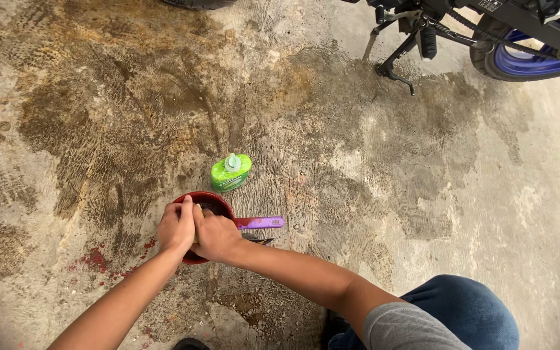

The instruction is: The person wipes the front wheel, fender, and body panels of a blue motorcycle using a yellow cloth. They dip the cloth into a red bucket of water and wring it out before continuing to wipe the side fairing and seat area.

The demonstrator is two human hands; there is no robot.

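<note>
Both hands are pressed together directly above a red bowl-shaped dipper [210, 202], which sits on the floor beneath them. The left hand [176, 228] is curled closed with its fingers bent inward; the right hand [215, 234] is closed against it. Whatever is squeezed between them is hidden, so its identity cannot be told. The dipper's purple handle [260, 222] projects to the right, just beside the right hand's knuckles, with a dark tool [257, 240] lying just below it. A green bottle [231, 172] with a pale cap stands near the dipper's far rim. The surface is a stained concrete floor [98, 116], wet and rust-brown in patches. Well apart stands a motorcycle [487, 32] on its side stand [396, 61].
</note>
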